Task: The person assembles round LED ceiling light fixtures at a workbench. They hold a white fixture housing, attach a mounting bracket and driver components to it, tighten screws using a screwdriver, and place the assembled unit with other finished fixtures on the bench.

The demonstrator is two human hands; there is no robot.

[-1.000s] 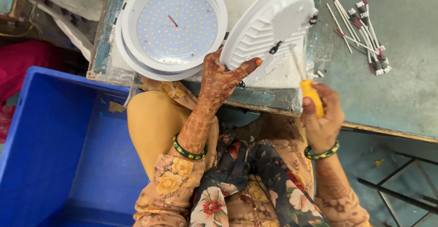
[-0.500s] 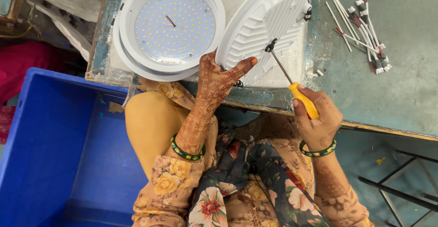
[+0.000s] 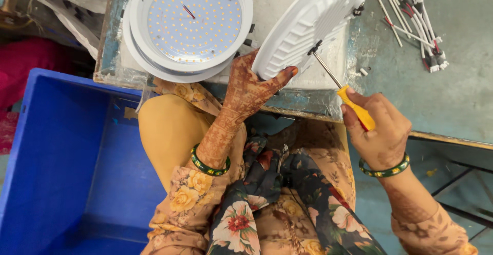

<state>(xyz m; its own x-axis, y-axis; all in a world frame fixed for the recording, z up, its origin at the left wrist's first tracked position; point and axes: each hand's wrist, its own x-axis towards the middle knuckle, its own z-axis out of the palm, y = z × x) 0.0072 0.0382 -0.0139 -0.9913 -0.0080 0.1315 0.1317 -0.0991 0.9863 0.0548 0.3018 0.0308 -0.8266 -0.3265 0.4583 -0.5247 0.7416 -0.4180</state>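
My left hand (image 3: 251, 88) grips the lower rim of a white ribbed round lamp housing (image 3: 303, 24), which is tilted up on edge on the bench. My right hand (image 3: 377, 129) holds a screwdriver (image 3: 341, 88) by its yellow handle. Its metal tip touches a small black fitting on the ribbed back of the housing. To the left lies a second round lamp (image 3: 187, 24) face up, with a panel of many small yellow dots and a short red wire at its middle.
A bunch of white and red wires with small connectors (image 3: 418, 21) lies on the green bench top (image 3: 462, 96) at the right. A large blue plastic crate (image 3: 56, 173) stands on the floor at the left, beside my knee. Clear plastic wrap lies at the upper left.
The screwdriver has swung from upright beside the housing to a slant, its tip now on the black fitting. My right hand moved down and right. The left hand kept its grip.
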